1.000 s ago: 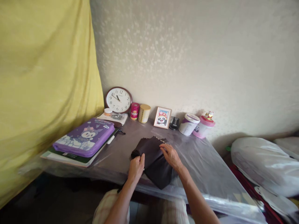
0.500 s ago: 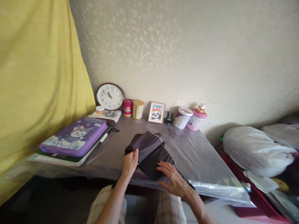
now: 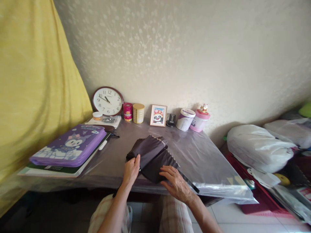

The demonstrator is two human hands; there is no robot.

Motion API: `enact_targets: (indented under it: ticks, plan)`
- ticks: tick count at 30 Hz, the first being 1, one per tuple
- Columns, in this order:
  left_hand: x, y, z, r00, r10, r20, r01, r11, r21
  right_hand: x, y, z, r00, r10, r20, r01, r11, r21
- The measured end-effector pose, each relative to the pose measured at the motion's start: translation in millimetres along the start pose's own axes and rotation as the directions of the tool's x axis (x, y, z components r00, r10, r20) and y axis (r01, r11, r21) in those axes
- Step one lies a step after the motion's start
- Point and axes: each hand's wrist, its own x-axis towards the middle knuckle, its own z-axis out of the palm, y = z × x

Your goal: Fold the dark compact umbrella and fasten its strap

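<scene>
A black folding umbrella (image 3: 152, 155), its canopy loose and in folds with a light stitched edge, lies at the front of the table. My left hand (image 3: 132, 168) is closed around its gathered left end. Against the lower right fold rests my right hand (image 3: 175, 182), fingers stretched out along the fabric and the thumb apart. A black strap (image 3: 190, 183) trails from the umbrella past my right hand toward the table's front edge. The umbrella's handle cannot be made out.
On the left, a purple binder case (image 3: 70, 145) lies on books. Along the wall stand a clock (image 3: 108, 101), two cans, a picture frame (image 3: 158, 115), a black stapler-like thing (image 3: 171, 120) and two tubs (image 3: 185, 119). White bags (image 3: 257, 147) sit right of the plastic-covered table (image 3: 194, 155).
The view has shifted slightly, so most things appear further left. Both hands keep their places on the umbrella, with little visible change in its folds.
</scene>
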Motion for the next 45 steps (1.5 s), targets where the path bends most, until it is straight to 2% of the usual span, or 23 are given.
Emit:
enact_targets:
  ticks: [7,17,24,32,39,45]
  plan:
    - [-1,0,-0.4,1.0,-0.001,0.0,0.001,0.999,-0.041,-2,7,5,1.0,0.011,-0.028,-0.013,0.997,-0.071]
    - [-1,0,-0.1,1.0,0.005,0.003,-0.005,1.0,-0.031,-1,20,2,0.989,0.099,-0.106,-0.118,0.974,-0.194]
    - [-1,0,1.1,1.0,0.01,0.004,-0.01,0.999,-0.038,3,27,2,0.966,0.205,-0.159,-0.218,0.974,-0.064]
    - [0,-2,1.9,1.0,0.015,-0.004,-0.015,1.0,-0.026,46,24,-6,0.928,0.24,-0.284,-0.199,0.966,0.167]
    - [0,-1,3.2,1.0,0.002,0.007,-0.001,0.997,-0.075,90,23,-4,0.932,0.168,-0.322,-0.109,0.975,0.196]
    - [-5,7,-5.4,0.999,0.012,0.043,-0.007,0.994,-0.111,121,25,4,0.944,0.146,-0.297,-0.098,0.98,0.172]
